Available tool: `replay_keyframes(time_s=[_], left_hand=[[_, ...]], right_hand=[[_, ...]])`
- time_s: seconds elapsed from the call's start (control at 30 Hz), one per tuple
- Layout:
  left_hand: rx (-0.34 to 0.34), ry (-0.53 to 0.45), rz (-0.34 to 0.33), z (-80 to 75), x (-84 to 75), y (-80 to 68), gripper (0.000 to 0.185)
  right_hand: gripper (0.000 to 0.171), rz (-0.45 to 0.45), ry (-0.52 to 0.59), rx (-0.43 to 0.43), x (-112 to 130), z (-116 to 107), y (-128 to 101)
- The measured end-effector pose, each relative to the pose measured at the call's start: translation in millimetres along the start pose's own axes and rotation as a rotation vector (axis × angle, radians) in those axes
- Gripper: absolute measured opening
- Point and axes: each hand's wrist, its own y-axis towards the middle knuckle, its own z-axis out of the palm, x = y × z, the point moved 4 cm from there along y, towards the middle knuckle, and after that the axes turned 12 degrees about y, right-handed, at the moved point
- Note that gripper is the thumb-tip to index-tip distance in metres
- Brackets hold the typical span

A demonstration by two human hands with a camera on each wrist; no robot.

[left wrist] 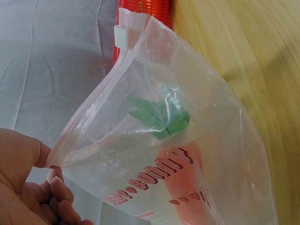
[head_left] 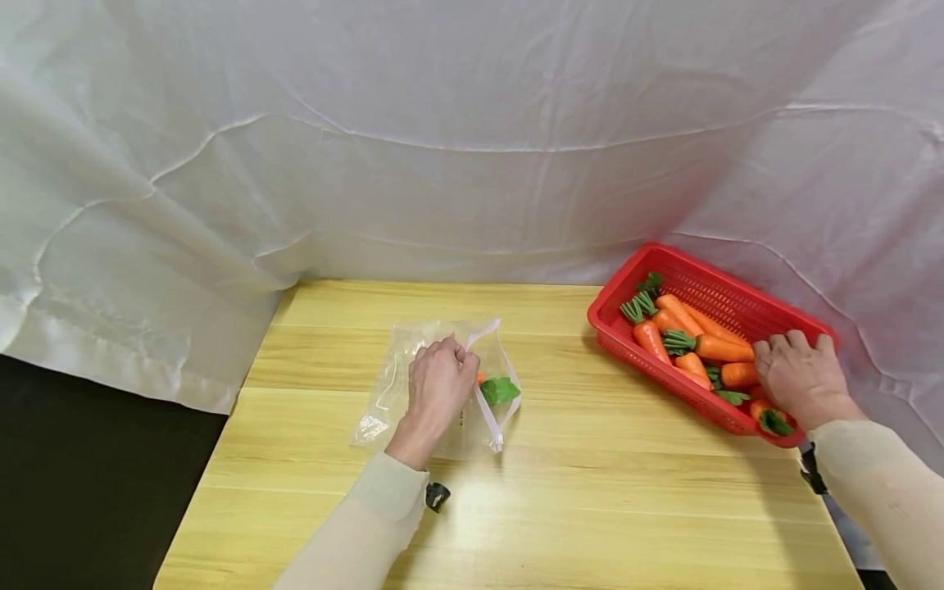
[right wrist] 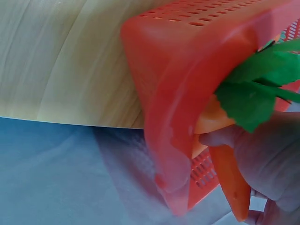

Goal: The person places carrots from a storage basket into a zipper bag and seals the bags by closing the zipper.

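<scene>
A left hand [head_left: 437, 385] pinches a zip bag's [left wrist: 187, 154] rim open while the right hand [head_left: 800, 378] closes on a carrot [right wrist: 232, 180] in the red basket [head_left: 619, 332]; a loosened pinch could let the mouth collapse.

Clear zip bag [head_left: 442, 385] lies on the table, mouth held open, one carrot [left wrist: 185, 173] inside. Orange carrots [head_left: 689, 340] with green tops pile in the red basket [head_left: 686, 270].

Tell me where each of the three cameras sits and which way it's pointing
Head: worn high, facing forward and down at the table; both sleeves, left hand and right hand show.
Left wrist: beside the left hand, facing the clear bag it pinches; fingers show.
Right wrist: beside the red basket, facing the carrots; fingers show.
Shared: all show the basket.
</scene>
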Motion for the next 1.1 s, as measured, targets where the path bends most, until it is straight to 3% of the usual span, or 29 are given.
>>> replay_keyframes(time_s=[0.7, 1.1], left_hand=[[-0.002, 0.012, 0.003, 2.2, 0.0, -0.5, 0.020], [0.010, 0.014, -0.003, 3.0, 1.7, 0.1, 0.021]], right_hand=[[0.008, -0.073, 0.009, -0.069, -14, 25, 6], [0.040, -0.093, 0.073, -0.165, -11, 17, 11]])
